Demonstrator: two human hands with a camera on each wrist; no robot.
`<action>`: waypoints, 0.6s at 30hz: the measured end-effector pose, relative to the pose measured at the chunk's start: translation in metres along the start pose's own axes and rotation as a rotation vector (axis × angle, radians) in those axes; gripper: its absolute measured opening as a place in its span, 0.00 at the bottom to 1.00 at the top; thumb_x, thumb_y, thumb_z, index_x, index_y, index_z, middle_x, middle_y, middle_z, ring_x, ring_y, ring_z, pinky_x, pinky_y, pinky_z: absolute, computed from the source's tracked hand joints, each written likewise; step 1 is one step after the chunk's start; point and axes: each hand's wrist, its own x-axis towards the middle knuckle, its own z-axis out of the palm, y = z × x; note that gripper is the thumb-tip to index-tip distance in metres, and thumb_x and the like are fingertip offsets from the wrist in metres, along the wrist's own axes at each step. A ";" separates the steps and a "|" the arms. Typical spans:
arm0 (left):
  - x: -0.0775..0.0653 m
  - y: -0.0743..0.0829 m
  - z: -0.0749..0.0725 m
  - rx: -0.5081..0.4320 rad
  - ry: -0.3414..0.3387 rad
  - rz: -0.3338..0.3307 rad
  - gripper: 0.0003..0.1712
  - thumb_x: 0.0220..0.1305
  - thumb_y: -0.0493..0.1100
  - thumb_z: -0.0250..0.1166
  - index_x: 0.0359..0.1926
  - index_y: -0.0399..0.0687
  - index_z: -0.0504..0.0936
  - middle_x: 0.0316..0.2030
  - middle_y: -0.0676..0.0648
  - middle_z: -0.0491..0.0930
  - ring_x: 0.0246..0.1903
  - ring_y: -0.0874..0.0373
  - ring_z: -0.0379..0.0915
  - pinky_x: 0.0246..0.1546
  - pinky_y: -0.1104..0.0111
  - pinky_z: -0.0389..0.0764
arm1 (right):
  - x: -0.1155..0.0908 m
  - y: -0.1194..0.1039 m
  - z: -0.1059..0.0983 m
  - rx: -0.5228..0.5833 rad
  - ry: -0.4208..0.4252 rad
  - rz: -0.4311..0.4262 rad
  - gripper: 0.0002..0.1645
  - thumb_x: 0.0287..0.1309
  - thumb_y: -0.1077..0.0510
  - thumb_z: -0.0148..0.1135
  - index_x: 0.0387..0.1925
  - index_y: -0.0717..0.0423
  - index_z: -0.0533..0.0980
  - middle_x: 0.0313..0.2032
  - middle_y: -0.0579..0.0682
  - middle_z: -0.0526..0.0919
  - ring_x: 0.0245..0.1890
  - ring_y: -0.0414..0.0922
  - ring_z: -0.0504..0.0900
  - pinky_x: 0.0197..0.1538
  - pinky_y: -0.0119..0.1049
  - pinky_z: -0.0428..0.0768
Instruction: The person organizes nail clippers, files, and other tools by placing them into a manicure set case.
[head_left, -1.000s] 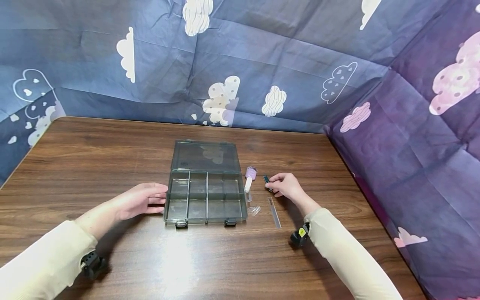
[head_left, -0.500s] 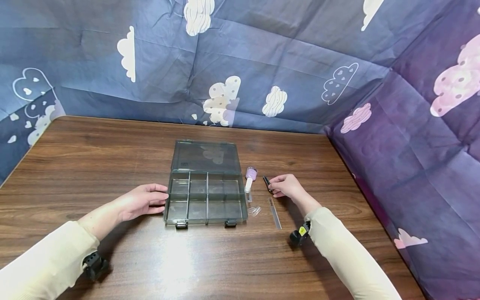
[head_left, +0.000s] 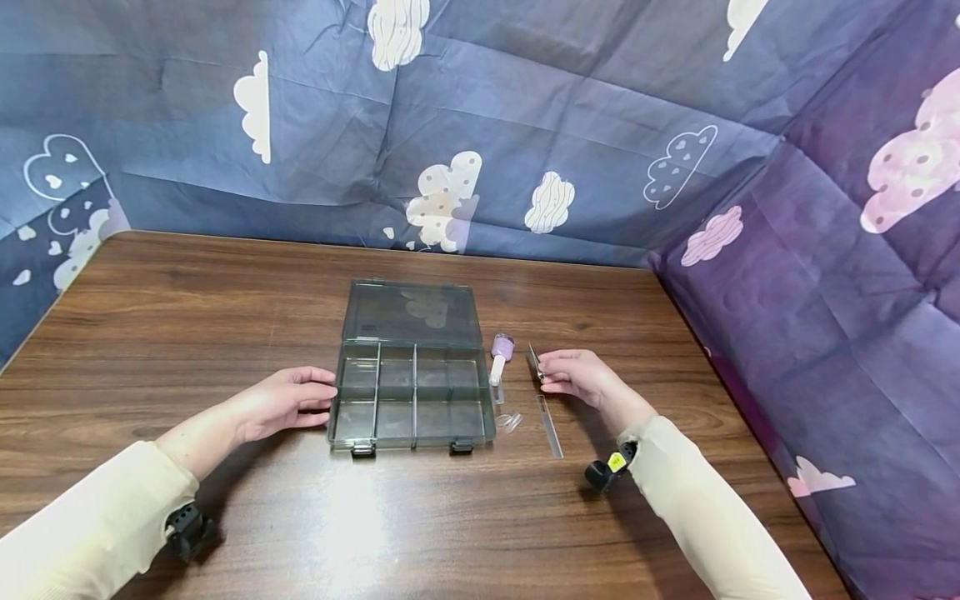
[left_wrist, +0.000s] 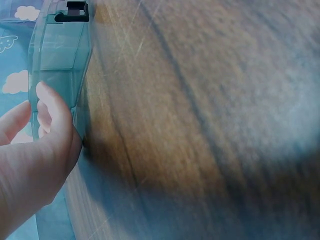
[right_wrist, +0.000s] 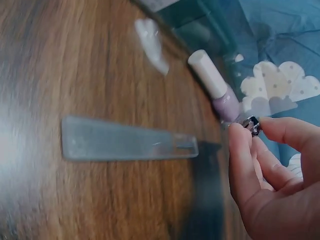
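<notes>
Both hands of the person are over the bench (head_left: 262, 517), on two sides of the compartment box (head_left: 412, 445). Left hand (head_left: 285, 404) has its fingers relaxed and almost straight, with the tips at the left wall of the box; it grips nothing. Right hand (head_left: 581, 375) pinches between thumb and fingers a small metal tool (head_left: 536, 364), tilted, to the right of the box and of the nail polish bottle (head_left: 503, 347). It is perhaps a nail clipper, but the fingers hide a good part of it. Nearer to the person lies a flat file (head_left: 551, 427), and between file and box some thin transparent pieces (head_left: 509, 422).

I judge that the step in hand is the handling of this tool, with the left hand placed to steady the box, whose lid (head_left: 405, 321) lies folded back. The next move calls, in my opinion, for a firm pinch, because only the fingertips hold the metal.

About writing, no brand can be read: the yellow label (head_left: 617, 461) at the right wrist is too small.
</notes>
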 end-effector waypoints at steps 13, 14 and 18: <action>-0.001 0.001 0.000 0.011 -0.006 0.000 0.23 0.67 0.38 0.53 0.57 0.32 0.57 0.38 0.53 0.70 0.39 0.64 0.70 0.46 0.73 0.80 | -0.016 -0.013 0.015 0.095 -0.118 -0.002 0.15 0.61 0.71 0.46 0.33 0.52 0.76 0.23 0.44 0.81 0.25 0.36 0.80 0.37 0.26 0.83; -0.001 0.001 0.000 0.011 -0.007 0.000 0.23 0.67 0.38 0.53 0.57 0.32 0.57 0.38 0.53 0.71 0.39 0.64 0.70 0.46 0.73 0.80 | -0.017 -0.014 0.017 0.098 -0.125 -0.002 0.15 0.62 0.71 0.46 0.33 0.52 0.76 0.23 0.44 0.81 0.25 0.36 0.80 0.37 0.26 0.83; -0.001 0.002 0.001 0.010 -0.009 0.000 0.22 0.67 0.38 0.54 0.56 0.32 0.58 0.37 0.53 0.71 0.39 0.64 0.70 0.46 0.73 0.80 | -0.023 -0.017 0.024 0.104 -0.160 -0.004 0.17 0.63 0.71 0.44 0.33 0.51 0.77 0.24 0.44 0.81 0.26 0.35 0.80 0.37 0.26 0.83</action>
